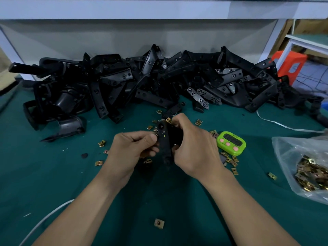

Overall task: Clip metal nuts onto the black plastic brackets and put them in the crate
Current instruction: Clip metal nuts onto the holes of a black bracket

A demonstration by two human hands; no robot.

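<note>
Bracket (164, 141): black plastic, held upright-ish over mid-bench between both hands, long face turned toward the camera, probably so the clip seats stay in sight.

Left hand (132, 148): closed on the bracket's left edge, thumb pressed at a small brass nut (156, 135) there; seemingly bracing or pushing that nut home.

Right hand (193, 148): wrapped round the bracket's right side, fingers (177, 119) curled at the top end beside a second nut (168, 119); likely seating it. Full engagement of either nut not discernible.

Loose nuts (101, 143): brass, scattered on the green bench (53, 183) around and beneath the hands, near enough for quick pick-up; one lone piece (159, 223) toward the near edge.

Bag (305, 167): clear plastic, right edge of bench, mouth open, bulk stock of nuts inside.

Bracket pile (159, 80): black parts heaped along the far edge against the wall; some show metal at their holes, sorted or not cannot be told.

Timer (231, 142): green, pink buttons, just right of the right hand, well clear of the work.

White cord (46, 221): near-left corner; another strand runs at the far right.

Crate: not in view.

Stage, as judged: clipping step in hand; placing in crate yet to come.
</note>
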